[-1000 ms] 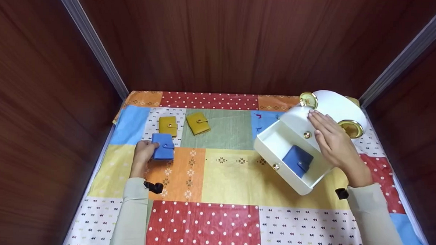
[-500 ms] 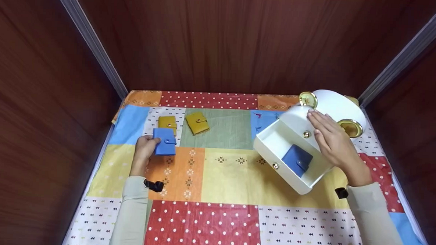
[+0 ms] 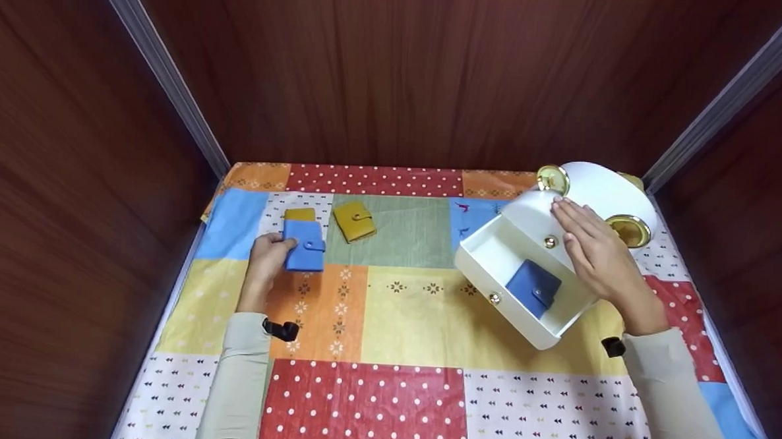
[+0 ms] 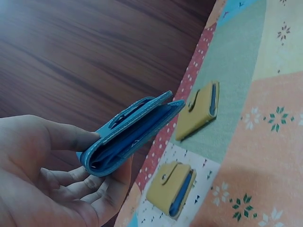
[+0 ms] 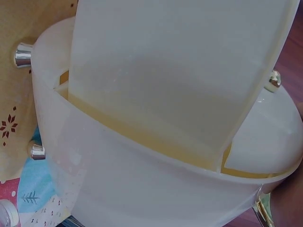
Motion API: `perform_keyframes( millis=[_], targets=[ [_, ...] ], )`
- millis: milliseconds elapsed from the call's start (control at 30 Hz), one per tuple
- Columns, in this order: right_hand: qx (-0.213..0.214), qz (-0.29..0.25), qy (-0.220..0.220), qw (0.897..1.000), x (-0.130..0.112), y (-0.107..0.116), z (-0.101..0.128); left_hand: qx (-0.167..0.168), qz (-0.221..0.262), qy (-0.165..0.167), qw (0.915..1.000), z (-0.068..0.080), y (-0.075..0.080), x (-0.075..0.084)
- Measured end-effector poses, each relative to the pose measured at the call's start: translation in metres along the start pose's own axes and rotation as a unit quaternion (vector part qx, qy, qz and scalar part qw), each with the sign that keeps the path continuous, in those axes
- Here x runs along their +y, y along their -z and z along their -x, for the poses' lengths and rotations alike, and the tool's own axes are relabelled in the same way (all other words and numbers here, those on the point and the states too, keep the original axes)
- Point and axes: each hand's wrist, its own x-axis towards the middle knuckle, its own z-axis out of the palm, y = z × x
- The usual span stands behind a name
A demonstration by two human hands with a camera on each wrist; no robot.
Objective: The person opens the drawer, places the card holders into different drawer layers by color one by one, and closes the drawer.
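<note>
My left hand (image 3: 267,259) pinches a bright blue snap wallet (image 3: 306,247) at its left edge, thumb on top. In the left wrist view this wallet (image 4: 130,135) is folded, its open edge pointing away from the palm. It overlaps a mustard-yellow wallet (image 3: 300,213) in the head view; a second yellow wallet (image 3: 355,222) lies to the right. My right hand (image 3: 595,251) rests with straight fingers on top of a white drawer box (image 3: 607,189). A drawer (image 3: 517,319) is pulled out, with a dark blue wallet (image 3: 533,285) inside.
Gold-rimmed round pieces (image 3: 629,230) stick out from the white box, and small gold knobs (image 3: 551,242) sit on its fronts. A patchwork cloth (image 3: 413,313) covers the table. Dark wood panels (image 3: 397,74) enclose the back and both sides.
My left hand has moved forward and slightly right with the blue wallet, which now covers more of the nearer yellow wallet. My right hand and the drawer box have stayed put.
</note>
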Motion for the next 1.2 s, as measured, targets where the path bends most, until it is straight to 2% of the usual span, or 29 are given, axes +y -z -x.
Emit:
perform_keyframes(
  millis=[367,600,933,1200],
  targets=[
    [-0.004,-0.003,-0.003,1.000,0.000,0.002,-0.001,-0.015,0.010,-0.013,0.9998,0.007,-0.012,0.016],
    [-0.005,-0.001,-0.001,1.000,-0.001,0.002,-0.001,-0.032,-0.006,-0.031,0.9990,0.010,-0.019,0.022],
    [-0.004,0.000,-0.001,1.000,-0.001,0.002,-0.001,-0.046,0.004,-0.061,0.9971,0.017,-0.028,0.033],
    [-0.004,-0.006,0.002,1.000,-0.001,0.003,-0.002,-0.059,0.023,-0.068,0.9957,0.021,-0.037,0.040]
  ],
)
